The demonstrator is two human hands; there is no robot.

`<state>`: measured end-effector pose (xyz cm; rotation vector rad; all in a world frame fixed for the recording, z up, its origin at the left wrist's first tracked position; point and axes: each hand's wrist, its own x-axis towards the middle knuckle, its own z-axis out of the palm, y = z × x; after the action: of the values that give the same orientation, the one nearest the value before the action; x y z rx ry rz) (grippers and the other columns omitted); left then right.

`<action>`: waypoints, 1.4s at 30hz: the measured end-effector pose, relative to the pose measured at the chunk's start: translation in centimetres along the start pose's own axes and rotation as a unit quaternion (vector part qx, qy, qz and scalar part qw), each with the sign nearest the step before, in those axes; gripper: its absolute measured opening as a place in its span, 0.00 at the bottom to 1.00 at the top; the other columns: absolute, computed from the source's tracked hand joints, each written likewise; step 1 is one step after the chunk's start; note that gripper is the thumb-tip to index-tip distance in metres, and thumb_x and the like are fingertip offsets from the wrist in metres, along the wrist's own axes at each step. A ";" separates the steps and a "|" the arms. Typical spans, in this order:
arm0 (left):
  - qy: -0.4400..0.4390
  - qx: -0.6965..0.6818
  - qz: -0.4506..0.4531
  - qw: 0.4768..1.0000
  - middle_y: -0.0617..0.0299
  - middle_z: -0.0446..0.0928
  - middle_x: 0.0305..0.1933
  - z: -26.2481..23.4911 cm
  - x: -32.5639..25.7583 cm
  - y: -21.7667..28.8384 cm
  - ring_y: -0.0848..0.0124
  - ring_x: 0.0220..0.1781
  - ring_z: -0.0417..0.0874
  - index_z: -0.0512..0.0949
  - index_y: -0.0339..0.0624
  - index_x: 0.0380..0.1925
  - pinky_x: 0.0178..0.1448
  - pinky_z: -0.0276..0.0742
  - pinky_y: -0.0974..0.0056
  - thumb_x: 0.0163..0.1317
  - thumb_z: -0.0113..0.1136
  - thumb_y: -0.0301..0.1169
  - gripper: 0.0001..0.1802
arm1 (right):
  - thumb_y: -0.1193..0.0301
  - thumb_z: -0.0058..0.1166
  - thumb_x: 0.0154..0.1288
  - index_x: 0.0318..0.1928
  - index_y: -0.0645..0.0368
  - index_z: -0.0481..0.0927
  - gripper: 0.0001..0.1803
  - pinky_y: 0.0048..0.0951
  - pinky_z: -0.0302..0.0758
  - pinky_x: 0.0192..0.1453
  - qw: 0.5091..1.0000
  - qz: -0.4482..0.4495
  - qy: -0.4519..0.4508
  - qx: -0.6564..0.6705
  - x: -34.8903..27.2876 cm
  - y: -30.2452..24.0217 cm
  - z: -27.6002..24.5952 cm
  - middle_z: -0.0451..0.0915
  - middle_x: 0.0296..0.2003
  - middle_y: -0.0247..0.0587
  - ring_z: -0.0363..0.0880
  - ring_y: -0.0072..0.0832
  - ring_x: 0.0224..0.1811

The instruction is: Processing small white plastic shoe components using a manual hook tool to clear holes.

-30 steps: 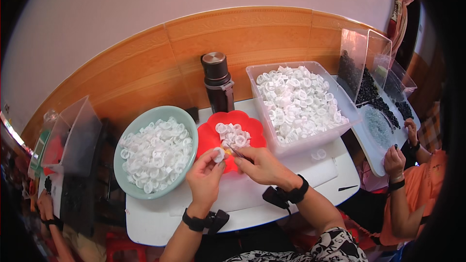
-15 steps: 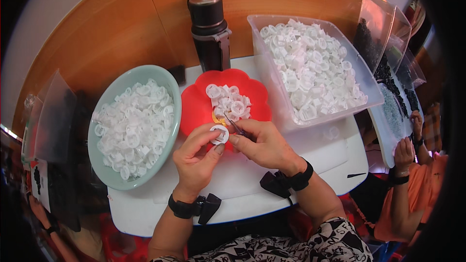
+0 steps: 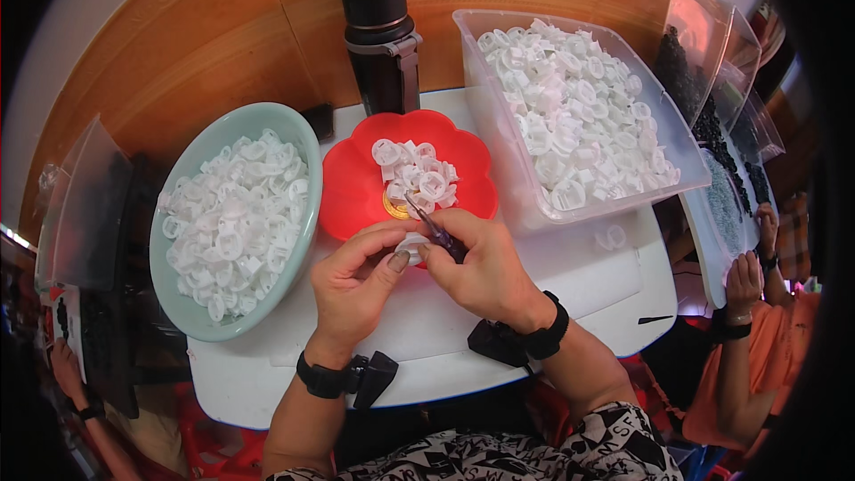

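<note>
Between my two hands is a small round white plastic part (image 3: 411, 247). My left hand (image 3: 354, 281) pinches it between thumb and fingers. In my right hand (image 3: 484, 265) is a dark-handled tool (image 3: 443, 239) with a thin pointed tip, and that hand's thumb presses against the part's edge. Both hands hover at the near rim of a red scalloped bowl (image 3: 350, 180), which holds a small heap of similar white parts (image 3: 419, 173) and a yellow ring-like thing (image 3: 395, 201). The tool's tip points over the bowl.
Left stands a pale green basin (image 3: 318, 169) heaped with white parts; right, a clear plastic bin (image 3: 623, 200) full of them. A black flask (image 3: 381, 44) stands behind the bowl. A small dark blade-like piece (image 3: 655, 320) lies on the white table (image 3: 588, 285). A co-worker's hand (image 3: 743, 283) shows right.
The white part has turned from face-on to nearly edge-on between my fingers. My right hand has closed in on it with the tool. The whole view has shifted slightly.
</note>
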<state>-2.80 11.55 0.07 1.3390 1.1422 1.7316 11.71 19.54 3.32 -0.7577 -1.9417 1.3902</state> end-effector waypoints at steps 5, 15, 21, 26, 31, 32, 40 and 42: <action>0.053 -0.087 -0.038 0.994 0.48 0.76 0.49 0.2 0.0 0.3 0.65 0.48 0.78 0.73 0.28 0.47 0.53 0.77 0.63 0.57 0.57 0.16 0.16 | 0.80 0.53 0.57 0.40 0.69 0.75 0.10 0.25 0.70 0.30 0.997 -0.034 0.058 0.048 -0.1 -0.2 0.6 0.76 0.26 0.44 0.72 0.21 0.26; 0.027 -0.091 -0.080 0.992 0.52 0.78 0.45 -0.3 0.0 0.5 0.68 0.46 0.79 0.73 0.29 0.47 0.48 0.79 0.66 0.57 0.57 0.16 0.16 | 0.80 0.52 0.56 0.40 0.68 0.76 0.10 0.26 0.71 0.32 0.999 -0.049 0.004 -0.018 0.1 -0.3 -0.3 0.77 0.28 0.47 0.75 0.27 0.28; 0.044 -0.124 -0.064 0.989 0.53 0.77 0.46 -0.2 0.3 0.9 0.68 0.47 0.79 0.73 0.28 0.48 0.48 0.80 0.66 0.56 0.58 0.15 0.18 | 0.80 0.50 0.57 0.49 0.69 0.75 0.17 0.29 0.71 0.30 0.992 -0.119 0.022 -0.046 0.2 -0.6 -0.5 0.76 0.25 0.49 0.76 0.33 0.25; 0.052 -0.123 -0.023 0.991 0.50 0.75 0.49 -0.2 0.2 0.4 0.66 0.47 0.79 0.72 0.29 0.48 0.48 0.81 0.63 0.56 0.60 0.17 0.19 | 0.83 0.46 0.54 0.57 0.66 0.69 0.26 0.35 0.72 0.31 0.980 -0.125 -0.101 -0.117 -0.3 -1.6 -2.5 0.75 0.24 0.55 0.77 0.44 0.25; 0.056 -0.121 -0.025 0.991 0.51 0.74 0.49 -0.2 0.1 0.3 0.66 0.48 0.79 0.72 0.29 0.49 0.48 0.81 0.62 0.56 0.59 0.16 0.19 | 0.82 0.46 0.52 0.60 0.64 0.66 0.30 0.38 0.73 0.32 0.962 -0.126 -0.168 -0.174 -0.1 -2.1 -3.5 0.75 0.24 0.53 0.77 0.46 0.26; 0.058 -0.125 -0.028 0.990 0.51 0.74 0.49 -0.1 0.1 0.3 0.66 0.48 0.79 0.72 0.29 0.49 0.48 0.81 0.62 0.56 0.59 0.17 0.19 | 0.82 0.46 0.52 0.61 0.63 0.65 0.31 0.39 0.73 0.32 0.957 -0.126 -0.180 -0.191 -0.1 -2.1 -3.5 0.75 0.23 0.53 0.77 0.47 0.26; 0.050 -0.125 -0.027 0.990 0.52 0.75 0.49 0.0 0.2 0.3 0.65 0.47 0.79 0.72 0.29 0.49 0.48 0.81 0.63 0.57 0.58 0.17 0.18 | 0.83 0.47 0.51 0.61 0.61 0.66 0.32 0.38 0.74 0.33 0.959 -0.146 -0.156 -0.186 -0.1 -1.3 -3.0 0.76 0.25 0.52 0.78 0.46 0.27; 0.036 -0.142 -0.043 0.988 0.52 0.73 0.50 -0.1 0.2 0.3 0.66 0.49 0.78 0.72 0.28 0.49 0.52 0.79 0.65 0.56 0.55 0.12 0.18 | 0.84 0.47 0.51 0.61 0.59 0.68 0.32 0.35 0.74 0.34 0.962 -0.140 -0.150 -0.181 -0.1 -1.4 -3.1 0.77 0.25 0.52 0.78 0.45 0.27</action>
<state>-2.91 11.55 0.43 1.0475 0.9336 1.8140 13.94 20.93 5.40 -0.4182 -2.4726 1.0354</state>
